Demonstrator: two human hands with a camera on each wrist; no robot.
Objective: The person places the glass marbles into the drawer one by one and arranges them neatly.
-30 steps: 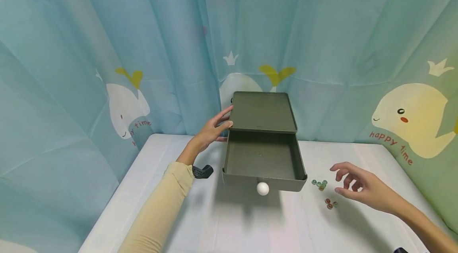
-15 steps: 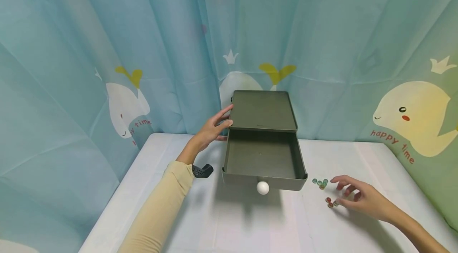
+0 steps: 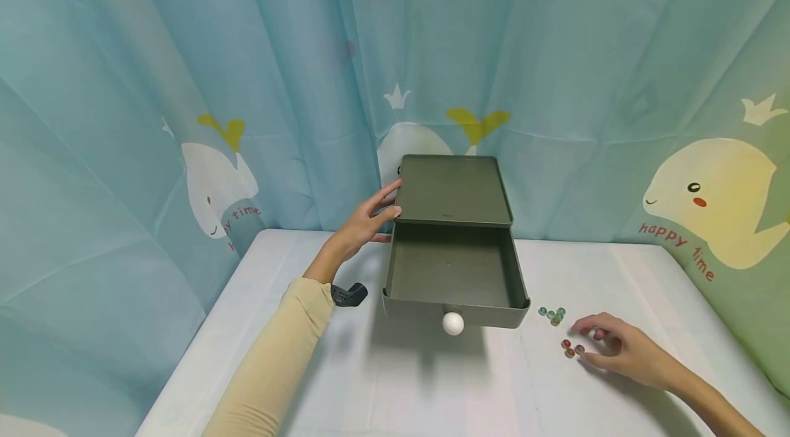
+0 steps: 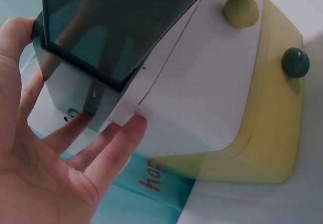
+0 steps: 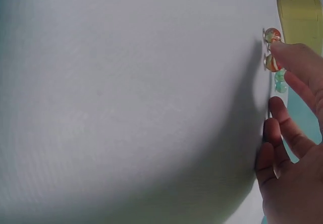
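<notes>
Nearby, my right grip (image 3: pixel 629 353) sits loosely curved, thumb and fingertips parted, just beside reddish marbles (image 3: pixel 570 353) on the counter (image 3: pixel 450 396). Green marbles (image 3: pixel 551 315) slightly beyond. Then the drawer (image 3: pixel 494 317), pulled well out of its box (image 3: pixel 457 190); my left grip (image 3: pixel 363 226), fingers spread, touches the box's left side. Behind: whale-print curtain (image 3: pixel 555 66).
</notes>
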